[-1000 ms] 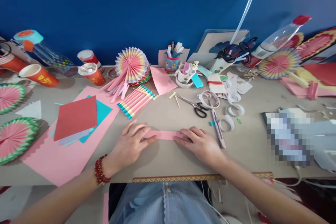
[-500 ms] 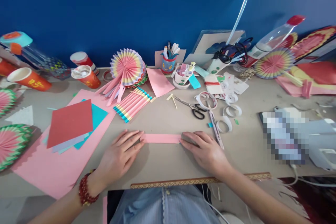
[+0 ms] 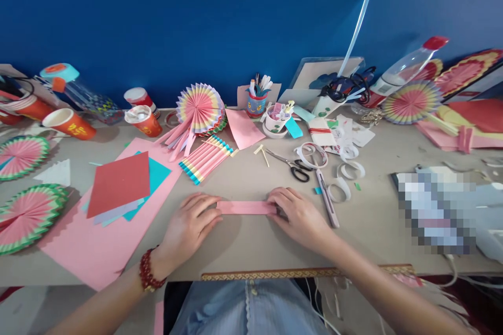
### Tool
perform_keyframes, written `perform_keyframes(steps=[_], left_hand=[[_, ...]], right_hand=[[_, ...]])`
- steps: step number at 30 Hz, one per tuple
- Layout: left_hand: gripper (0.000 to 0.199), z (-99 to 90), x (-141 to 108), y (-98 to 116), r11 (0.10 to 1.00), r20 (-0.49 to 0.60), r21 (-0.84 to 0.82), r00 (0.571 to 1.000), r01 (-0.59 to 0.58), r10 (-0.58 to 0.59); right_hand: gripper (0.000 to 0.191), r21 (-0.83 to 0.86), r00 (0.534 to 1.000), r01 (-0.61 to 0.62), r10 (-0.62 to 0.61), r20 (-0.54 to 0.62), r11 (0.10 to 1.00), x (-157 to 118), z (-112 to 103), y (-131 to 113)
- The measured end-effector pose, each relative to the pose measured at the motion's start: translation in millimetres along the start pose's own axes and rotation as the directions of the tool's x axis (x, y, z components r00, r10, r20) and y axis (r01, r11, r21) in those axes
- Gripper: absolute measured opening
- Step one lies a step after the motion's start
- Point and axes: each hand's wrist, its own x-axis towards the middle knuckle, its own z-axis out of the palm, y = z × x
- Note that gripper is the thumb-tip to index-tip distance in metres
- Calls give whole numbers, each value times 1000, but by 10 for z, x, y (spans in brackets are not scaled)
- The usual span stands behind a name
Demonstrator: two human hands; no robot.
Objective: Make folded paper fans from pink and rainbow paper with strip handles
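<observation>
A narrow strip of folded pink paper [image 3: 245, 208] lies flat across the table in front of me. My left hand [image 3: 191, 225] holds its left end between thumb and fingers, with the fingers together. At the right end, my right hand [image 3: 298, 214] grips the paper, its fingers bent and the fingertips partly hidden. A bundle of pleated pink strips with yellow and blue ends [image 3: 207, 159] sits beyond my left hand. To the right of my right hand is a pale utility knife [image 3: 327, 199].
Black-handled scissors [image 3: 299, 171] and tape rolls [image 3: 312, 155] lie beyond my right hand. Coloured sheets [image 3: 120, 183] rest on large pink paper at left. Paper cups [image 3: 144, 121], folded paper fans [image 3: 198, 107] and a plastic bottle [image 3: 404, 73] line the wall. A blurred device [image 3: 432, 214] is at right.
The view has turned slightly left and up. My right hand's fingers are more bent and now curl over the strip's right end. My left hand stays at the left end.
</observation>
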Motion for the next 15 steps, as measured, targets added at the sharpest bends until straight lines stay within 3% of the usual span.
perform_keyframes(steps=[5, 11, 15], left_hand=[[12, 1, 211, 95, 992, 33, -58, 994, 109, -107], [25, -62, 343, 96, 996, 198, -59, 979, 67, -54], [22, -63, 342, 109, 992, 204, -102, 978, 70, -48]], right_hand=[[20, 67, 999, -34, 33, 23, 997, 21, -17, -24], [41, 42, 1000, -15, 14, 17, 999, 17, -4, -6], [27, 53, 999, 0, -2, 47, 999, 49, -29, -3]])
